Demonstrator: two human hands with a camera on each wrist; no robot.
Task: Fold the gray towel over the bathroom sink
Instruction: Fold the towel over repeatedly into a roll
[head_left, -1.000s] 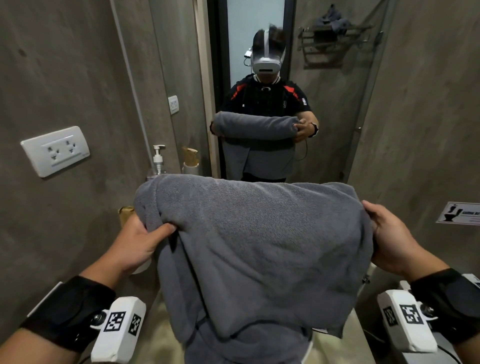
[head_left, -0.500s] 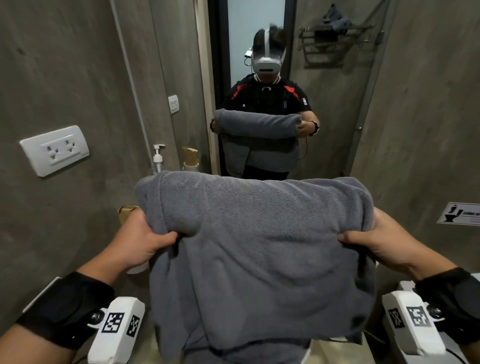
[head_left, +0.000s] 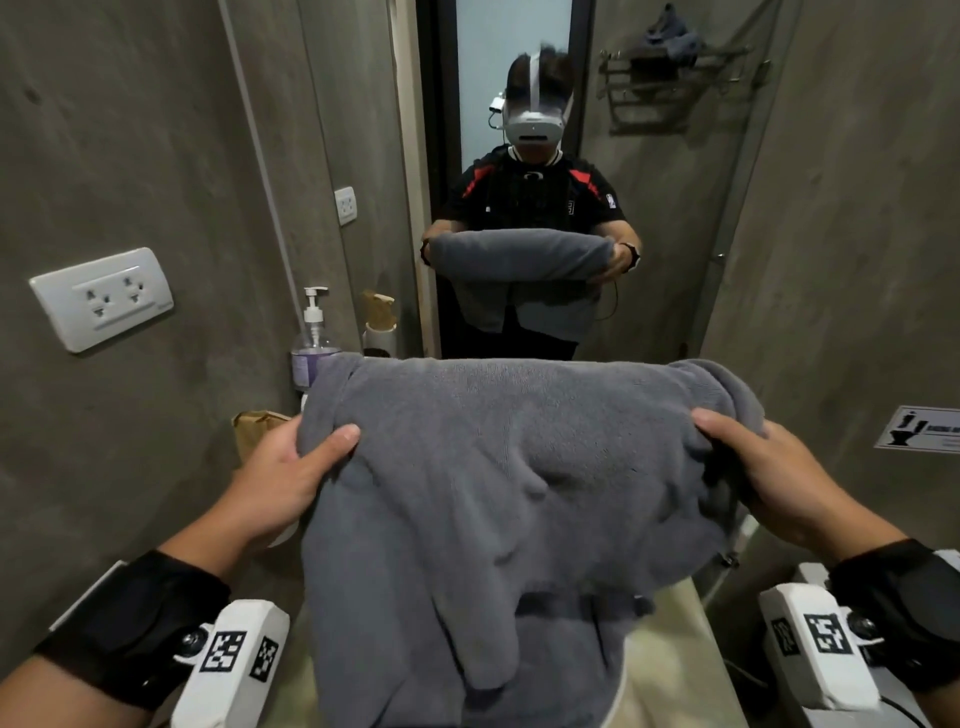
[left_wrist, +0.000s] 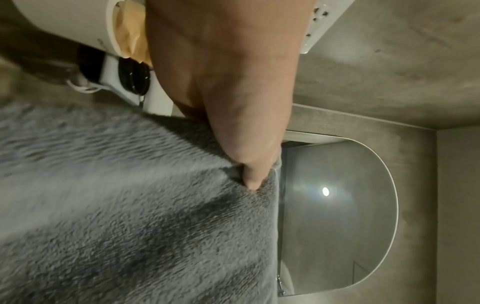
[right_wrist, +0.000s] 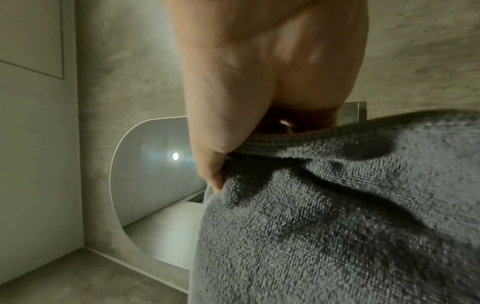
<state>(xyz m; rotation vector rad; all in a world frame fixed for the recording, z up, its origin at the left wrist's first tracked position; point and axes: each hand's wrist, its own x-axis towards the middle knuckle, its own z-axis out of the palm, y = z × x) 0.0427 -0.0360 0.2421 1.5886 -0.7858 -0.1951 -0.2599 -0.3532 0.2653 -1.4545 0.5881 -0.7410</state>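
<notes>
The gray towel (head_left: 498, 478) hangs folded in front of me, held up by both sides over the sink counter (head_left: 670, 670). My left hand (head_left: 291, 467) grips its left edge with the thumb on top. My right hand (head_left: 748, 467) grips the right edge the same way. In the left wrist view the thumb pinches the towel (left_wrist: 130, 205) near its fold. In the right wrist view the thumb presses the towel (right_wrist: 337, 205) hem. The towel's lower layers drape down and hide most of the sink.
A mirror (head_left: 514, 156) ahead reflects me with the towel. A soap pump bottle (head_left: 311, 338) and a paper towel roll (head_left: 379, 327) stand at the back left. A wall socket (head_left: 101, 299) is on the left wall. Concrete walls close in on both sides.
Both hands have regripped the towel with thumbs on top and drawn it flatter and wider. The top fold has dropped slightly and the towel hangs neater.
</notes>
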